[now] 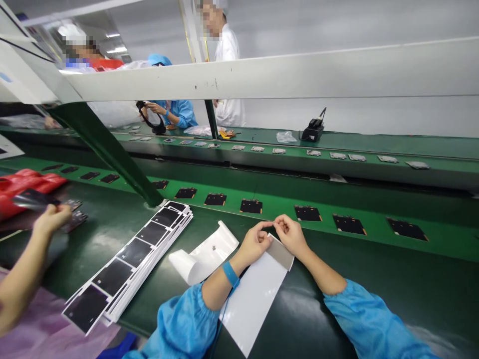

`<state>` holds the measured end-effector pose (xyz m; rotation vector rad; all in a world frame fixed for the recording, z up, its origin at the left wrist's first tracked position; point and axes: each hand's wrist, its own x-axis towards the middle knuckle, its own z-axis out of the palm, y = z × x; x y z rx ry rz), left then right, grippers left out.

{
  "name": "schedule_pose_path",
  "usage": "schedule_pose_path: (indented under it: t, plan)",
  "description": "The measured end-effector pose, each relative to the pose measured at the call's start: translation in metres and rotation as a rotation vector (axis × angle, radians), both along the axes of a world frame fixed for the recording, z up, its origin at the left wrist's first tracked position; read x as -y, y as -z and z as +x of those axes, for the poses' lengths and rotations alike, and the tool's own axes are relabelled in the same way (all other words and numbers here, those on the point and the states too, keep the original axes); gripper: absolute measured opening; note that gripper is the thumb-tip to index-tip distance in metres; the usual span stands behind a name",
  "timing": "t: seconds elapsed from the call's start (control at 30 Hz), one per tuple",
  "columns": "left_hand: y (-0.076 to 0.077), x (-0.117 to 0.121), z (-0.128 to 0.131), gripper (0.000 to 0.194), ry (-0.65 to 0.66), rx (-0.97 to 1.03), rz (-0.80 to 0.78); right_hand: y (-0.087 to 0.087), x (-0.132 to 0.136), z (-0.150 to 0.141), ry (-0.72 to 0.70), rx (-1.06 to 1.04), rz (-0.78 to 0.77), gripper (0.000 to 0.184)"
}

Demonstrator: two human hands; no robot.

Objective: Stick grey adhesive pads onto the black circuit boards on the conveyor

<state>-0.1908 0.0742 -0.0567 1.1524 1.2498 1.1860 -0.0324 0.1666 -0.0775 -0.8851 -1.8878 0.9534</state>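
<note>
My left hand (256, 243) and my right hand (290, 235) meet fingertip to fingertip at the far end of a long white backing strip (254, 299) that lies on the dark green bench. Both hands are closed in a pinch; what they pinch is too small to make out. A blue band sits on my left wrist. A curled white liner (205, 257) lies just left of my left hand. Farther left lies a stack of white strips with black rectangular pads (129, 262).
A green conveyor (284, 209) behind my hands carries several black square parts (307, 213). A co-worker's hand (52, 219) at the left holds a dark part near red material (22, 184). A slanted green post (108, 149) and white beam cross above. Other people work at the far line.
</note>
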Motion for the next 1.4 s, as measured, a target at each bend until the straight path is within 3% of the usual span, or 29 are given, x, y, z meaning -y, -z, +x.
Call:
schedule_pose_path:
  t: [0.23, 0.4, 0.47, 0.57, 0.7, 0.77, 0.87, 0.97, 1.4]
  plan:
    - [-0.006, 0.0, 0.002, 0.072, -0.02, -0.048, -0.02, -0.012, -0.004, 0.007, 0.024, 0.054, 0.04, 0.014]
    - [-0.007, 0.001, 0.006, 0.053, 0.005, -0.06, -0.036, -0.038, -0.059, 0.054, 0.367, -0.245, 0.074, 0.028]
    - [-0.006, 0.002, 0.008, 0.049, 0.01, -0.061, -0.034, -0.048, -0.082, 0.067, 0.412, -0.321, 0.048, 0.035]
    - [-0.006, 0.004, 0.011, 0.045, 0.029, -0.07, -0.033, -0.052, -0.097, 0.056, 0.231, -0.208, -0.062, 0.036]
    - [-0.006, 0.005, 0.013, 0.042, 0.111, -0.088, -0.037, -0.045, -0.088, 0.0, -0.213, 0.151, -0.192, 0.02]
    - [-0.006, 0.005, 0.013, 0.043, 0.122, -0.085, -0.03, -0.043, -0.082, -0.028, -0.332, 0.309, -0.182, 0.015]
    - [-0.007, 0.005, 0.013, 0.043, 0.107, -0.084, -0.009, -0.045, -0.08, -0.055, -0.38, 0.475, -0.095, 0.01]
    - [-0.007, 0.005, 0.013, 0.041, 0.104, -0.094, 0.004, -0.049, -0.083, -0.064, -0.403, 0.577, -0.054, 0.016]
    - [-0.011, 0.009, 0.017, 0.038, 0.125, -0.065, -0.003, -0.047, -0.088, -0.049, -0.399, 0.763, 0.04, 0.022]
